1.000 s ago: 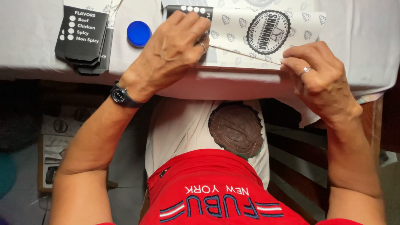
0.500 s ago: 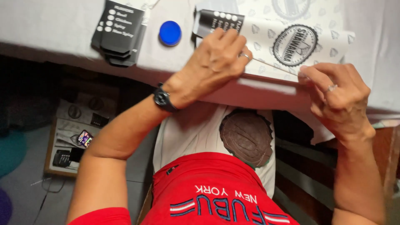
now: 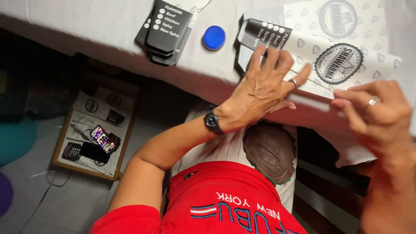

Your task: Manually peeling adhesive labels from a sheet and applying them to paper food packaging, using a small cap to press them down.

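Observation:
A white paper sheet (image 3: 346,39) printed with round dark emblems lies at the edge of the white-covered table (image 3: 86,26). My left hand (image 3: 268,84) rests flat on it with fingers spread, the fingertips touching a black card sleeve (image 3: 262,34) that lies on the sheet. It wears a ring, with a black watch on the wrist. My right hand (image 3: 372,110), also ringed, pinches the sheet's near edge where it folds over the table edge.
A stack of black card sleeves (image 3: 167,28) and a blue round cap (image 3: 214,37) lie on the table to the left. Below, on the floor, a wooden tray (image 3: 60,143) holds phones and dark items. My lap in red shorts is under the table edge.
The view has swung so the table sits higher and more tilted. My left hand has spread flatter on the sheet. My right hand has moved closer and lower along the sheet's edge.

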